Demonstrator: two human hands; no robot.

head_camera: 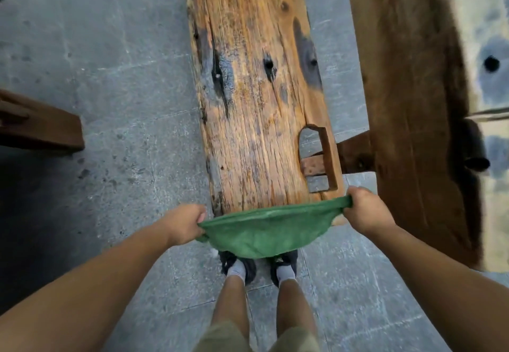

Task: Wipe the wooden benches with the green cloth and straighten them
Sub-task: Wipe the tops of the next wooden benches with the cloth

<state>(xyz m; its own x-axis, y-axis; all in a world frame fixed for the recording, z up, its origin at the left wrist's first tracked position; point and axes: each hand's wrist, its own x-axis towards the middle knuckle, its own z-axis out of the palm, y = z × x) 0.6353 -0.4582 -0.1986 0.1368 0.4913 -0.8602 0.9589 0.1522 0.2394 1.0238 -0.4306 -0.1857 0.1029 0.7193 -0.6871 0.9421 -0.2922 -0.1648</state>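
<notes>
A long, worn wooden bench (253,82) runs away from me down the middle of the view, with dark stains, knots and a rectangular cut-out near its right side at the near end. The green cloth (264,230) is stretched across the bench's near end and sags between my hands. My left hand (185,223) grips the cloth's left corner just off the bench's left edge. My right hand (365,208) grips the right corner beside the bench's right edge.
A dark wooden table edge (413,98) runs along the right, close to the bench, with a pale top (484,49). The end of another wooden bench (41,128) juts in at the left. Grey stone floor (110,76) lies around; my feet (259,269) stand at the bench's end.
</notes>
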